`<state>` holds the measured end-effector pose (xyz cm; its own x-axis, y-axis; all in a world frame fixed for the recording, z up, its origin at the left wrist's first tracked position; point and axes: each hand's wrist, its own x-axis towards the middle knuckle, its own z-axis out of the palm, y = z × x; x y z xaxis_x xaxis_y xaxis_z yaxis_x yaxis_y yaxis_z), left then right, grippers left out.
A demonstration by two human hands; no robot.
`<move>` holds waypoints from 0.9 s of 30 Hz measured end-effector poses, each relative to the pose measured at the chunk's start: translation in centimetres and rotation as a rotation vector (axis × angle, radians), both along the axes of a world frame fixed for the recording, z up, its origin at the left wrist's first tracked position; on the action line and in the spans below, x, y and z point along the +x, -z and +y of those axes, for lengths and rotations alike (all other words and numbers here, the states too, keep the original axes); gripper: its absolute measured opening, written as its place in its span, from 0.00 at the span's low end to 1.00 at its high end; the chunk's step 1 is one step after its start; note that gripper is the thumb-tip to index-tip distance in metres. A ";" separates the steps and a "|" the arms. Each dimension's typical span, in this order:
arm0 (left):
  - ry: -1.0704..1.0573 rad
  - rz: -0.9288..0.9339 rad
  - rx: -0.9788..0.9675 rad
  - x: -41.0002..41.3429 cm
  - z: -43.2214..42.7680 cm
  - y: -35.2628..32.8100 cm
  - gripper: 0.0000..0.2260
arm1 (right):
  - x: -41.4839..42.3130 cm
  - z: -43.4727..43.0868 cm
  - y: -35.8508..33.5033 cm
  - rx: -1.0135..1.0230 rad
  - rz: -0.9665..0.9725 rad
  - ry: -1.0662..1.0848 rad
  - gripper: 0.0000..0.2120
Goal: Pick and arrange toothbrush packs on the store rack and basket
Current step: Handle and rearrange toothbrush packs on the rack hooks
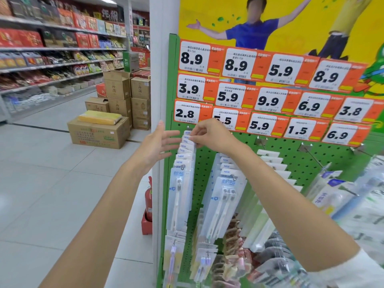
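Observation:
Several clear toothbrush packs [180,190] with blue "NEW" tabs hang in a row on a hook at the left edge of the green pegboard rack [291,156]. My right hand [209,135] pinches the top tabs of the rearmost packs on that hook, close to the board. My left hand [159,142] hovers just left of the same packs with fingers straight and spread, holding nothing. A second row of toothbrush packs [222,202] hangs on the hook to the right. No basket is in view.
Orange price tags [264,100] cover the upper rack. More packaged goods [332,194] hang at right. A white pillar [155,80] borders the rack, with a red fire extinguisher [148,201] at its foot. Cardboard boxes [99,132] stand on the aisle floor to the left.

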<state>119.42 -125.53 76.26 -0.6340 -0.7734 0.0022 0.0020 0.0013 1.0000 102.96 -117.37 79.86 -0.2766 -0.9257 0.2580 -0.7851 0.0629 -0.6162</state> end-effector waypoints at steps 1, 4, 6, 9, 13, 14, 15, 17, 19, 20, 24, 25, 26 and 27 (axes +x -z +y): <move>-0.001 -0.004 0.001 0.1 -0.1 0.1 0.28 | 0.0 -0.1 0.0 0.003 0.018 0.000 0.03; -0.001 -0.005 0.006 0.2 0.0 0.3 0.28 | -0.2 -0.1 -0.5 -0.014 0.084 0.029 0.07; 0.002 -0.004 0.003 0.2 0.1 0.2 0.27 | -0.8 -0.3 -1.0 -0.062 0.125 0.077 0.08; 0.005 -0.005 0.001 0.2 0.2 0.0 0.27 | -1.3 -0.7 -1.2 -0.018 0.216 0.080 0.11; 0.010 -0.010 0.002 0.2 0.4 -0.1 0.28 | -0.8 -1.2 -1.0 0.062 0.281 0.055 0.06; 0.007 -0.013 0.002 0.2 0.4 0.0 0.28 | -0.7 -1.3 -1.0 0.062 0.288 0.060 0.07; 0.005 -0.015 0.000 0.3 0.4 -0.1 0.28 | -0.6 -1.3 -1.1 0.060 0.289 0.070 0.07; 0.003 -0.020 -0.003 0.4 0.5 -0.1 0.28 | -0.6 -1.1 -1.2 0.063 0.291 0.097 0.06; -0.003 -0.023 -0.006 0.6 0.7 -0.3 0.28 | -0.6 -0.8 -1.4 0.086 0.290 0.128 0.05; -0.003 -0.025 -0.007 0.7 0.8 -0.3 0.28 | -0.4 -0.5 -1.4 0.099 0.286 0.135 0.06; -0.019 -0.034 -0.027 0.9 1.5 -0.8 0.28 | 0.4 1.1 -1.7 0.116 0.283 0.119 0.14; -0.036 -0.039 -0.043 0.9 1.7 -1.0 0.27 | 0.6 1.6 -1.8 0.114 0.272 0.124 0.12; -0.051 -0.042 -0.064 0.8 1.8 -1.3 0.27 | 0.7 2.0 -1.8 0.110 0.250 0.134 0.10; -0.061 -0.042 -0.089 0.8 2.1 -1.5 0.26 | 0.9 2.5 -1.9 0.104 0.228 0.142 0.08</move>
